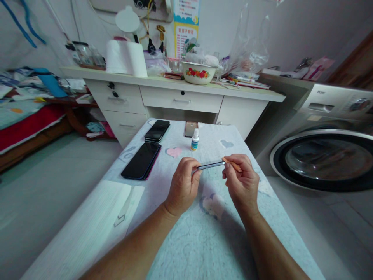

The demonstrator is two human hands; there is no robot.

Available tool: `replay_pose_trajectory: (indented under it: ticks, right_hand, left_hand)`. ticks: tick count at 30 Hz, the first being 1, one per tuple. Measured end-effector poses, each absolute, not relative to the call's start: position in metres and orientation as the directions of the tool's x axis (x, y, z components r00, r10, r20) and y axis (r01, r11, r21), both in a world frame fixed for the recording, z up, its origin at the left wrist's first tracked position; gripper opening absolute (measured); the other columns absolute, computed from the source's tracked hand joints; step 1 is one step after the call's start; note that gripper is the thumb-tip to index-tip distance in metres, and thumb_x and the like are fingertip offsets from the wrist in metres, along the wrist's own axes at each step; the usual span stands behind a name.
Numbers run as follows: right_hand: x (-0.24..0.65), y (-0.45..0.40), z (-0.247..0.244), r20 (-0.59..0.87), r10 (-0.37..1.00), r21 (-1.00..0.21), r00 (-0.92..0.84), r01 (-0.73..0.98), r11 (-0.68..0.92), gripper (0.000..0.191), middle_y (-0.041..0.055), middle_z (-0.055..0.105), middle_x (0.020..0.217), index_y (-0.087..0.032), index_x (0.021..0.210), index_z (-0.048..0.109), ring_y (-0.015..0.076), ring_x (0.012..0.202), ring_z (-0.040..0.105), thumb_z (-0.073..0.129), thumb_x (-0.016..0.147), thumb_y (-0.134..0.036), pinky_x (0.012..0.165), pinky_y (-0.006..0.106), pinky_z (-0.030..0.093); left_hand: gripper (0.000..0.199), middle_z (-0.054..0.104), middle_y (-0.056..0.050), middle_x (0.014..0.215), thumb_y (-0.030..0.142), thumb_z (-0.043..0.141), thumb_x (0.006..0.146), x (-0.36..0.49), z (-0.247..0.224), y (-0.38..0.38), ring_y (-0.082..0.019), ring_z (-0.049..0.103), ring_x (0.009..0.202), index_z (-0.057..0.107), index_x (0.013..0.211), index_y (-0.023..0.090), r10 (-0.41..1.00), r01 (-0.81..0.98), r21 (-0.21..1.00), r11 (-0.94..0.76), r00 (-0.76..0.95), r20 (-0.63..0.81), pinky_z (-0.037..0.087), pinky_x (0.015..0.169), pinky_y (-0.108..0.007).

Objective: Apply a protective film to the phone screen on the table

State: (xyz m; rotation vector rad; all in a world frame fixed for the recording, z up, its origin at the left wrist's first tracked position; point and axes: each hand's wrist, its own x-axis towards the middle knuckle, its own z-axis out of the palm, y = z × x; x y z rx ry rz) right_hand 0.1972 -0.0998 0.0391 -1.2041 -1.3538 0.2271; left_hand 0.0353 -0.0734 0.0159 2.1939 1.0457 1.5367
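Note:
Between my two hands a smartphone [211, 165] is held edge-on above the table, its thin silvery side facing me. My left hand [185, 184] pinches its left end between thumb and fingers. My right hand [241, 179] is closed on an orange cloth [233, 165], which it presses against the phone's right end. Just beyond the phone stands a small white spray bottle [195, 140] with a blue and yellow label. Dark phones [141, 161] lie at the table's left, with a stack of phones [157, 130] behind them. A phone case [191, 128] lies at the far edge.
The table [186, 241] has a pale blue cloth with heart patterns. Behind it is a white desk [180, 99] bearing a flowered bowl [199, 73] and a large white roll [126, 58]. A washing machine [326, 101] stands at the right, a bed [26, 124] at the left.

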Motion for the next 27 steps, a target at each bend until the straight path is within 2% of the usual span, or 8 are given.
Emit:
replay_pose_trajectory:
  ticks: [5,13,18,23,27]
  right_hand:
    - [0.198,-0.100,0.041,0.667,0.690,-0.703,0.282,0.545,0.456,0.011,0.0032,0.053,0.091,-0.021,0.093,0.064,0.0140,0.078,0.057,0.056,0.086,-0.018,0.062,0.027,0.049]
    - [0.196,-0.099,0.041,0.699,0.683,-0.654,0.211,0.574,0.492,0.015,0.0030,0.052,0.091,-0.022,0.093,0.065,0.0151,0.082,0.057,0.054,0.085,-0.013,0.069,0.030,0.050]
    - [0.191,-0.101,0.043,0.732,0.671,-0.574,0.120,0.640,0.511,0.019,0.0029,0.051,0.092,-0.022,0.095,0.063,0.0145,0.083,0.056,0.053,0.085,-0.010,0.071,0.029,0.048]
    - [0.187,-0.103,0.042,0.731,0.682,-0.504,0.032,0.700,0.507,0.022,0.0031,0.051,0.091,-0.022,0.096,0.061,0.0136,0.079,0.055,0.051,0.084,-0.008,0.066,0.026,0.048]
    - [0.183,-0.102,0.035,0.708,0.704,-0.451,-0.053,0.733,0.509,0.023,0.0041,0.050,0.093,-0.021,0.097,0.060,0.0130,0.077,0.055,0.048,0.084,-0.006,0.064,0.025,0.047]
  left_hand:
    - [0.010,0.053,-0.005,0.093,0.013,0.046,0.087,0.035,0.018,-0.073,-0.016,0.054,0.091,0.048,0.096,0.018,0.712,0.419,0.595,-0.686,0.216,0.668,0.050,0.077,-0.029]
    - [0.014,0.058,-0.003,0.087,0.009,0.049,0.081,0.030,0.022,-0.072,-0.016,0.058,0.086,0.051,0.091,0.019,0.681,0.509,0.482,-0.713,0.340,0.648,0.047,0.078,-0.028]
    - [0.014,0.058,-0.001,0.081,0.007,0.050,0.076,0.032,0.019,-0.071,-0.015,0.058,0.080,0.051,0.082,0.020,0.752,0.538,0.539,-0.647,0.337,0.566,0.045,0.073,-0.026]
    - [0.014,0.058,0.001,0.076,0.006,0.052,0.073,0.033,0.017,-0.069,-0.014,0.057,0.076,0.051,0.077,0.020,0.819,0.535,0.620,-0.573,0.365,0.442,0.043,0.070,-0.025]
    - [0.013,0.060,0.001,0.076,0.008,0.053,0.070,0.032,0.013,-0.064,-0.014,0.056,0.074,0.050,0.074,0.020,0.849,0.560,0.642,-0.524,0.402,0.343,0.041,0.068,-0.025]
